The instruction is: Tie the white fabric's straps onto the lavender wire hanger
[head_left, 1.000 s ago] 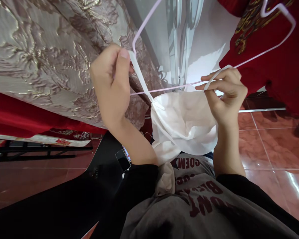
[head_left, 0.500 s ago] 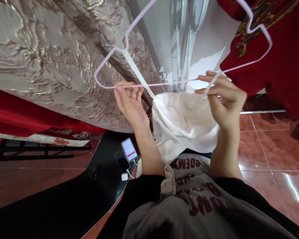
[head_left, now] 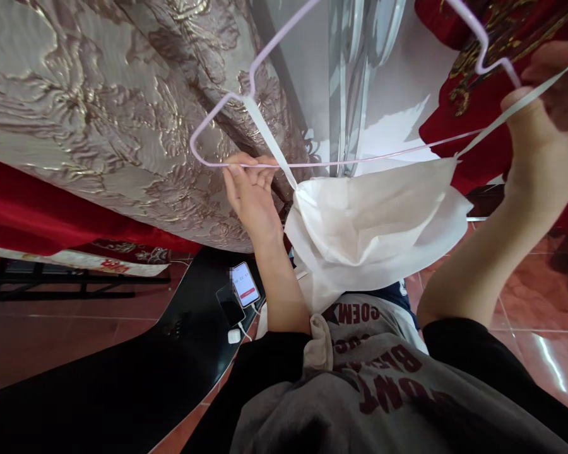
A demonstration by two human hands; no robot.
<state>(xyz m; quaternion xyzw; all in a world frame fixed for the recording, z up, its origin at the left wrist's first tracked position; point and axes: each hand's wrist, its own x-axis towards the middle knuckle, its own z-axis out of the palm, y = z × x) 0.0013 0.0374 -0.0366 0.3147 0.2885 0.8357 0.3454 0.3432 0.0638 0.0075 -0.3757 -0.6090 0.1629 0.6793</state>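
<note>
My left hand (head_left: 255, 192) pinches the bottom bar of a pale pink clothes hanger (head_left: 341, 163) near its left corner. One thin white strap (head_left: 267, 137) of a sheer white garment (head_left: 373, 221) is looped in the hanger's left notch. The garment hangs below the bar, in front of my body. At the upper right, my right hand (head_left: 544, 120) is closed on the other strap (head_left: 525, 101), which is stretched taut from the garment past the hanger's right corner. That corner is hidden behind the hand.
A shiny embossed fabric (head_left: 123, 113) hangs at the left, and red gold-trimmed cloth (head_left: 454, 132) at the right. On a black bench (head_left: 137, 372) at lower left lie a lit phone (head_left: 246, 284), a dark phone (head_left: 230, 306) and a white charger (head_left: 234, 336). Red tiles (head_left: 539, 296) cover the floor.
My right hand has moved right and up from the bottom bar, pulling its strap out to the hanger's right corner. The garment has spread wider. My left hand keeps its hold.
</note>
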